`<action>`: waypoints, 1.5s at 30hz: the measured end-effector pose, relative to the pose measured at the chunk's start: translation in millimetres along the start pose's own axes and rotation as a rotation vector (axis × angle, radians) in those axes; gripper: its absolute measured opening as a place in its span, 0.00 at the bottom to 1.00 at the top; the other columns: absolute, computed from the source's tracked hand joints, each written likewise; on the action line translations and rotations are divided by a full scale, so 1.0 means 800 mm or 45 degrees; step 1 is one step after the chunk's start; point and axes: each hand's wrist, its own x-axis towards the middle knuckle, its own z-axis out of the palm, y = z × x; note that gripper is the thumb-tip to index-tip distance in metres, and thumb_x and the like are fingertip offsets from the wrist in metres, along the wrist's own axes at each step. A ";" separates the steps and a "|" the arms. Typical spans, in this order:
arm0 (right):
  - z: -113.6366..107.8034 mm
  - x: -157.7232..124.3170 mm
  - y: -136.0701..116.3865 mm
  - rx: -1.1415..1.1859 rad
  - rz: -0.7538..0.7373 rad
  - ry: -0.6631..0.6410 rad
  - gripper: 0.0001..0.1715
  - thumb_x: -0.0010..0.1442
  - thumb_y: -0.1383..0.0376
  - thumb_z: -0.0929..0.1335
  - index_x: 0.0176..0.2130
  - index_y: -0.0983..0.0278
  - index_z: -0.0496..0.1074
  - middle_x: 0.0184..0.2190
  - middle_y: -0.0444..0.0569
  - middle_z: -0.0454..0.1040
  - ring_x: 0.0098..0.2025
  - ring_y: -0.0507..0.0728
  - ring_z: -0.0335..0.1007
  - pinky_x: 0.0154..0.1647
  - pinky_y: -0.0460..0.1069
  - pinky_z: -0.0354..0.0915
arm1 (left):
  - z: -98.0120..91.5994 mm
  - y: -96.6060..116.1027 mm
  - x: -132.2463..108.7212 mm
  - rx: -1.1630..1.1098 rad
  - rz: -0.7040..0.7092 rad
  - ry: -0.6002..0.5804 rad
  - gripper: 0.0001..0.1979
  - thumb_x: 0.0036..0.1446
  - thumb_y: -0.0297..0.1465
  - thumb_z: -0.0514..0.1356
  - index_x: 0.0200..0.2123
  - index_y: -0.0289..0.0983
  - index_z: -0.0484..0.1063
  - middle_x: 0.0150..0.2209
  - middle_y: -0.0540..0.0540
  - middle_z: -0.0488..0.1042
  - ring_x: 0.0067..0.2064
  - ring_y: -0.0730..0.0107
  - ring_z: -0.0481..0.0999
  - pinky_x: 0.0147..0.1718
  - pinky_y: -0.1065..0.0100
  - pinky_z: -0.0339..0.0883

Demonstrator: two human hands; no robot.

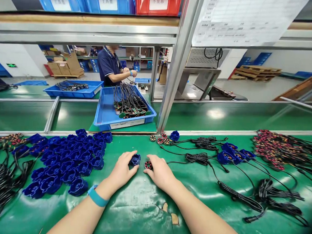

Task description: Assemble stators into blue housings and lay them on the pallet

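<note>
Blue plastic housing (135,160) sits mid-bench in the head view, pinched between the thumb and fingers of our left hand (120,171). Just to its right, our right hand (161,171) grips a round component board (148,165) the same way. We judge the housing light, stiff and slightly slippery, best held by its outer wall; the board seems light but fragile, so we favour its rim. More blue housings (67,161) lie left.

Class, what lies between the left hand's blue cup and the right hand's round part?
In the head view, just a narrow, bare strip of green mat separates the blue cup and the round part.
</note>
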 end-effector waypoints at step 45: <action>-0.025 -0.014 -0.012 0.113 -0.241 0.028 0.15 0.67 0.60 0.68 0.53 0.58 0.75 0.39 0.49 0.72 0.43 0.58 0.67 0.45 0.51 0.63 | -0.001 0.032 -0.010 -0.214 0.096 -0.198 0.23 0.61 0.35 0.65 0.58 0.42 0.65 0.54 0.42 0.74 0.56 0.59 0.73 0.56 0.54 0.70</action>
